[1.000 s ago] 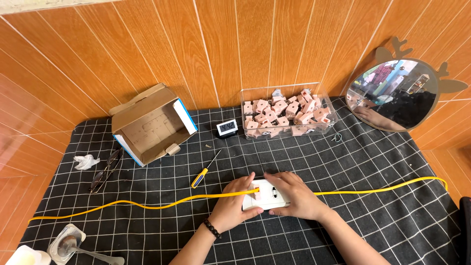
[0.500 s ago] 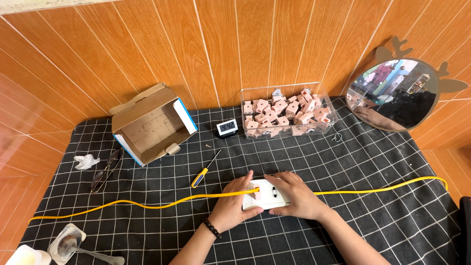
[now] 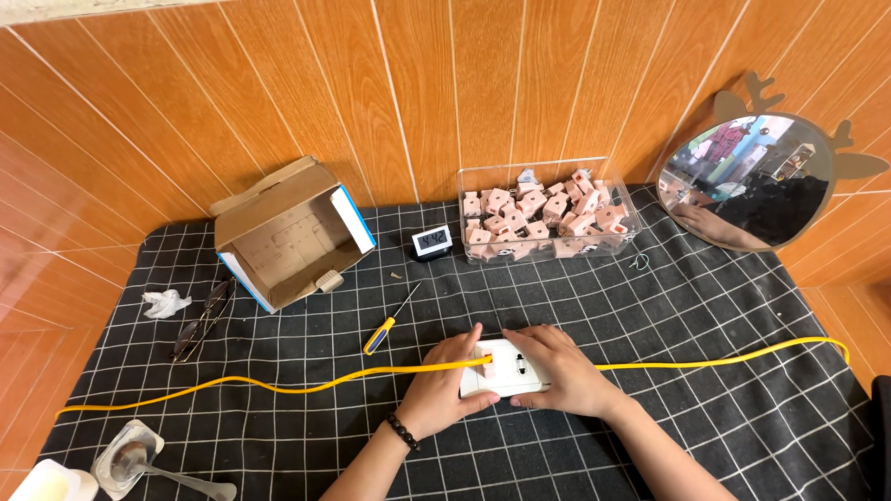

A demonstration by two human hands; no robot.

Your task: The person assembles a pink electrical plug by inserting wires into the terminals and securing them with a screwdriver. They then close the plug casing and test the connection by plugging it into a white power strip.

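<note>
My left hand (image 3: pixel 442 388) and my right hand (image 3: pixel 555 369) both rest on a white socket plate (image 3: pixel 506 366) lying on the black checked cloth (image 3: pixel 594 445). A small pink part sits in the plate under my left thumb and fingers. A yellow cable (image 3: pixel 278 384) runs across the cloth from the far left, passes over the plate under my hands, and goes on to the right edge. The left wrist wears a dark bead bracelet.
A screwdriver with a yellow and blue handle (image 3: pixel 388 322) lies just beyond my hands. Behind stand a clear box of pink parts (image 3: pixel 541 214), a small digital clock (image 3: pixel 432 242), an open cardboard box (image 3: pixel 290 234), glasses (image 3: pixel 200 320), and a round mirror (image 3: pixel 754 181). A spoon in a foil cup (image 3: pixel 130 459) is front left.
</note>
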